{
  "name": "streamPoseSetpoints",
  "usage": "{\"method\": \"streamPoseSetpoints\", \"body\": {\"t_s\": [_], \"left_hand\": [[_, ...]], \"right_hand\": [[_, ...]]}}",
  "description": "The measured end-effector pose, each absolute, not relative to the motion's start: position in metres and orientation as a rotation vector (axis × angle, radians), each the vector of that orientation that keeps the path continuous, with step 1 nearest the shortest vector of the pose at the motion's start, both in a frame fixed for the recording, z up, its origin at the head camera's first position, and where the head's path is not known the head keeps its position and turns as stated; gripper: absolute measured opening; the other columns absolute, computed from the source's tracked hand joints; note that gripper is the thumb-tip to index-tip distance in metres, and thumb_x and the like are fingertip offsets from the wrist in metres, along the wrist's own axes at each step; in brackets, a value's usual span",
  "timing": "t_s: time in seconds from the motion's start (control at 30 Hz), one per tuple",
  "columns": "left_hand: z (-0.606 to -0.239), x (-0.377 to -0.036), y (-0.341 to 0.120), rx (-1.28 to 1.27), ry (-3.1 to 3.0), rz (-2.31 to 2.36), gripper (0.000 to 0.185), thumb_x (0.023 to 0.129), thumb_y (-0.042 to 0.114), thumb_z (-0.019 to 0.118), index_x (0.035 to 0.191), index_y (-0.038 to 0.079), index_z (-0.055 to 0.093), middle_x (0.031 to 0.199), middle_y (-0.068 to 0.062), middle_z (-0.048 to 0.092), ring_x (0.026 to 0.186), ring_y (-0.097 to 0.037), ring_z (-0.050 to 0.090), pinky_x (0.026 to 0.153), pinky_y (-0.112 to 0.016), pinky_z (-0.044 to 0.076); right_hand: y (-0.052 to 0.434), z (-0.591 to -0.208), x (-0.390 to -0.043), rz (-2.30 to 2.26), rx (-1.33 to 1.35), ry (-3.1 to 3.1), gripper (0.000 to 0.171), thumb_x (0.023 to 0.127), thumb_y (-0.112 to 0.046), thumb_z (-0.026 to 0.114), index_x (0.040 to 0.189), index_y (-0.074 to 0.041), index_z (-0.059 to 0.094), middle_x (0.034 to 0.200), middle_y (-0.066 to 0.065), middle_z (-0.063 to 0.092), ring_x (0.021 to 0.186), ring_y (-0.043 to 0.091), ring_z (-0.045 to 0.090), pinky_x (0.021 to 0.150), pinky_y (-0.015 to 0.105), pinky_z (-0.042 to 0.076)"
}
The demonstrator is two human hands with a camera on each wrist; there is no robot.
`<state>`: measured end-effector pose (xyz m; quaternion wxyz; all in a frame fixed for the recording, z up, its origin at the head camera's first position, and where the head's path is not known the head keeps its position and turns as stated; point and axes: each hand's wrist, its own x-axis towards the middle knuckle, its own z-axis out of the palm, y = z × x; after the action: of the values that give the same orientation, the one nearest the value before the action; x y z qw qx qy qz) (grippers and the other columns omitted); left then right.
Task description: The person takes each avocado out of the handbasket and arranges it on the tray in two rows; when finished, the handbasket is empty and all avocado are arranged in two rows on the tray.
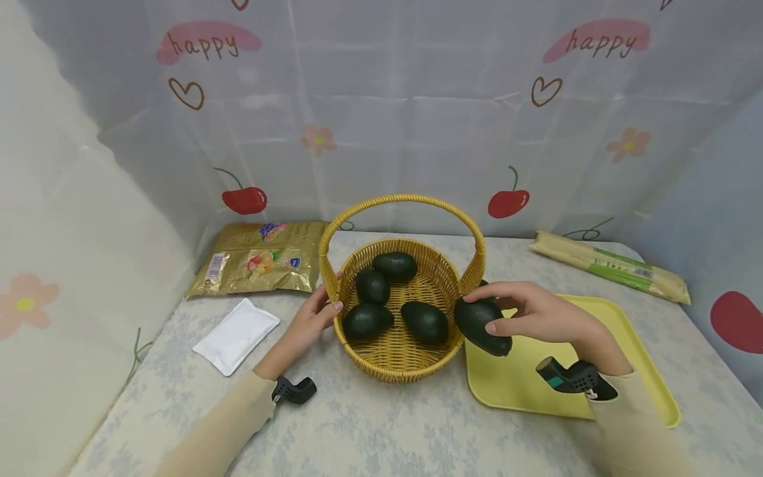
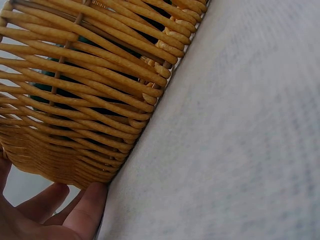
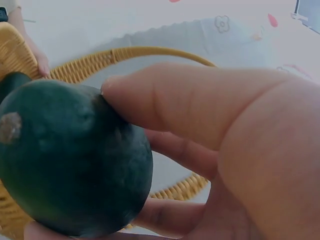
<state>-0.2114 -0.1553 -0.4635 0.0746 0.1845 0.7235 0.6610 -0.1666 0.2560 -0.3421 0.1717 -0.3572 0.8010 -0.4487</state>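
A yellow wicker basket (image 1: pixel 402 375) with a tall arched handle stands on the table. Several dark green avocados (image 1: pixel 424 322) lie inside. My left hand (image 1: pixel 311 317) holds the basket's left side, thumb at the rim near the handle's base. Its fingertips (image 2: pixel 92 200) touch the low outer wall in the left wrist view. Between thumb and fingers of my right hand (image 1: pixel 539 315) is another avocado (image 1: pixel 481 326), overlapping the basket's right rim in the head view. From the right wrist, the held avocado (image 3: pixel 75 160) shows its brown stem end toward the camera.
Beneath the right forearm lies a yellow tray (image 1: pixel 507 384). A gold fruit-print packet (image 1: pixel 262 258) and a white pouch (image 1: pixel 236 336) are on the left. A long beige-green packet (image 1: pixel 610 265) rests at the back right, before the printed curtain (image 1: pixel 393 132).
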Motion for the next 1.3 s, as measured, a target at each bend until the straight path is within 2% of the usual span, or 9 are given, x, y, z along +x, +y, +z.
{"method": "streamPoseSetpoints", "body": {"t_s": [0.2,0.53,0.7,1.13,1.23,1.3], "left_hand": [[-0.464,-0.211,-0.155,0.540,2.201,1.959,0.063,0.105,0.012,0.049,0.163,0.010,0.024,0.162,-0.028,0.033,0.139,-0.045,0.046,0.095,-0.030,0.056],[-0.464,-0.212,-0.156,0.537,2.231,1.934,0.063,0.105,0.014,0.050,0.163,0.012,0.025,0.162,-0.027,0.033,0.140,-0.048,0.045,0.096,-0.032,0.056],[-0.465,-0.212,-0.157,0.542,2.220,1.943,0.063,0.106,0.014,0.050,0.163,0.011,0.025,0.163,-0.027,0.032,0.140,-0.047,0.045,0.095,-0.031,0.057],[-0.463,-0.212,-0.154,0.572,2.173,1.977,0.063,0.106,0.010,0.048,0.163,0.008,0.022,0.162,-0.030,0.031,0.139,-0.046,0.044,0.093,-0.028,0.056],[-0.464,-0.211,-0.155,0.561,2.183,1.967,0.064,0.106,0.010,0.048,0.163,0.008,0.022,0.162,-0.029,0.030,0.139,-0.046,0.044,0.094,-0.029,0.057],[-0.464,-0.211,-0.155,0.556,2.188,1.962,0.064,0.106,0.011,0.048,0.163,0.008,0.022,0.163,-0.029,0.030,0.139,-0.046,0.044,0.094,-0.029,0.057]], "right_hand": [[0.280,-0.340,-0.166,-1.296,-1.075,2.290,0.044,0.097,0.004,0.061,0.140,-0.002,0.056,0.127,-0.015,0.064,0.098,0.009,0.070,0.070,0.032,0.061],[0.323,-0.349,-0.171,-1.302,-0.834,2.499,0.044,0.098,0.000,0.061,0.141,-0.002,0.055,0.129,-0.026,0.061,0.097,0.008,0.073,0.076,0.027,0.060],[0.334,-0.358,-0.174,-1.354,-0.784,2.509,0.045,0.098,0.002,0.060,0.143,-0.003,0.054,0.132,-0.027,0.057,0.098,0.006,0.072,0.073,0.029,0.061],[0.362,-0.377,-0.184,-1.391,-0.529,2.544,0.046,0.101,-0.005,0.059,0.146,-0.009,0.052,0.126,-0.029,0.053,0.096,0.003,0.070,0.070,0.034,0.063],[0.365,-0.383,-0.188,-1.397,-0.477,2.550,0.045,0.100,-0.006,0.061,0.144,-0.006,0.052,0.126,-0.024,0.054,0.096,0.001,0.069,0.070,0.035,0.063],[0.367,-0.387,-0.190,-1.381,-0.441,2.559,0.046,0.100,-0.008,0.062,0.144,-0.002,0.051,0.131,-0.012,0.055,0.096,0.000,0.069,0.070,0.036,0.063]]}}
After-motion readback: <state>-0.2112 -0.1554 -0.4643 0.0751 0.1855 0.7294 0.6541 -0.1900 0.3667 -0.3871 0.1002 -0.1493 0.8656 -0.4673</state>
